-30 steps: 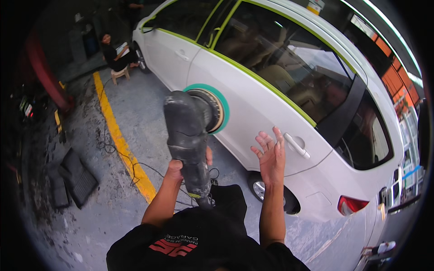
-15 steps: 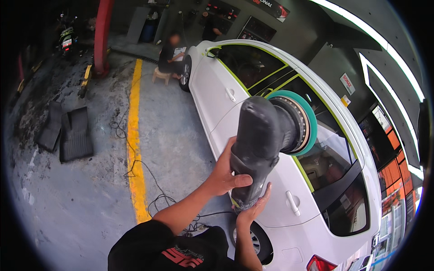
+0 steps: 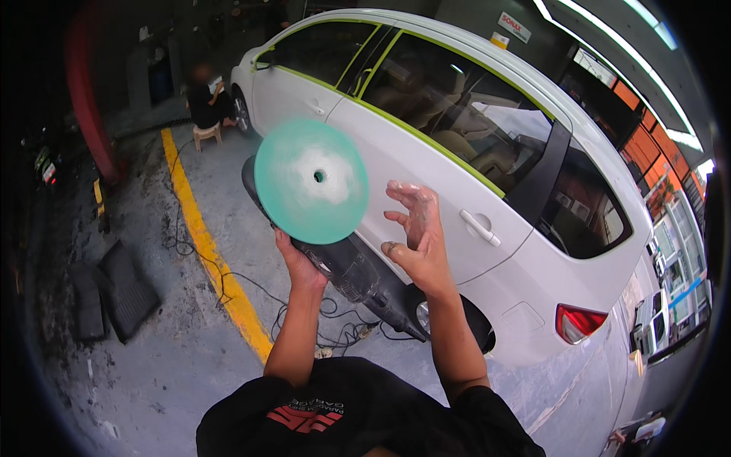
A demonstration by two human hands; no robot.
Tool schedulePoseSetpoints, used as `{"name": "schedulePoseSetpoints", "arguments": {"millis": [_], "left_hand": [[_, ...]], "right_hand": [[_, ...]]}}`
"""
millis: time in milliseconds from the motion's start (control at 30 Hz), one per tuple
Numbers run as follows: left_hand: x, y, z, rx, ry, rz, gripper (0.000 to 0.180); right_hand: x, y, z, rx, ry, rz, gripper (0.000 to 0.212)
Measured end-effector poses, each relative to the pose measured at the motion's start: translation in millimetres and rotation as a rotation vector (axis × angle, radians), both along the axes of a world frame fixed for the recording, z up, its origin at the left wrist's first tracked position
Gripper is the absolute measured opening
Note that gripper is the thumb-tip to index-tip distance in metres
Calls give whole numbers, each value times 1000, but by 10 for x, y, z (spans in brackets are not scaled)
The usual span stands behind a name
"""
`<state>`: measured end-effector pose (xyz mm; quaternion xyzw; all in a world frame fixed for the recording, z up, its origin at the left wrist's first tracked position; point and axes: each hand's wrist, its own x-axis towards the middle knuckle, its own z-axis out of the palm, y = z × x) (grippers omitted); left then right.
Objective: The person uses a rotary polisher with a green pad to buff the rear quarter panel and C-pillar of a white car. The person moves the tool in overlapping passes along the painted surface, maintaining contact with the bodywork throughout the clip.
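Observation:
My left hand [image 3: 302, 263] is closed around the body of a black car polisher [image 3: 352, 273], whose round green foam pad [image 3: 293, 194] faces up toward me. White residue coats the middle of the pad around its centre hole. To the right of the pad, my right hand [image 3: 425, 240] is raised with its fingers bent and apart, holding nothing; whitish smears show on its fingertips. Both hands are in front of a white car [image 3: 403, 164], apart from it as far as I can tell. Yellow-green masking tape [image 3: 449, 156] edges its windows.
A black cord [image 3: 255, 286] lies in loops across the floor beside a yellow line [image 3: 202, 236]. Dark floor mats [image 3: 126, 293] lie at left, near a red post [image 3: 90, 107]. By the car's front wheel, a person [image 3: 204, 99] sits on a small stool [image 3: 206, 135].
The polisher has swung left and turned over, so its pad now faces me. My right hand has let go of its lower end and opened. The view has shifted along the car.

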<state>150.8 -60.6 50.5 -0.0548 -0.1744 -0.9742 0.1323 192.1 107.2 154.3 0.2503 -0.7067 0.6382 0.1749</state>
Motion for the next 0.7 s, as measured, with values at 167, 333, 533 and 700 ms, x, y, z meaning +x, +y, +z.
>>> {"name": "schedulePoseSetpoints", "arguments": {"millis": [167, 333, 533, 700], "left_hand": [[675, 523, 43, -52, 47, -131, 73], [1309, 898, 108, -87, 93, -221, 71], [2181, 1265, 87, -99, 40, -256, 81], [2652, 1543, 95, -142, 77, -369, 82]], "right_hand": [[451, 217, 286, 243, 126, -56, 74], [1181, 599, 285, 145, 152, -114, 70], [2166, 1040, 150, 270, 217, -233, 46], [2597, 1128, -68, 362, 309, -583, 38]]}}
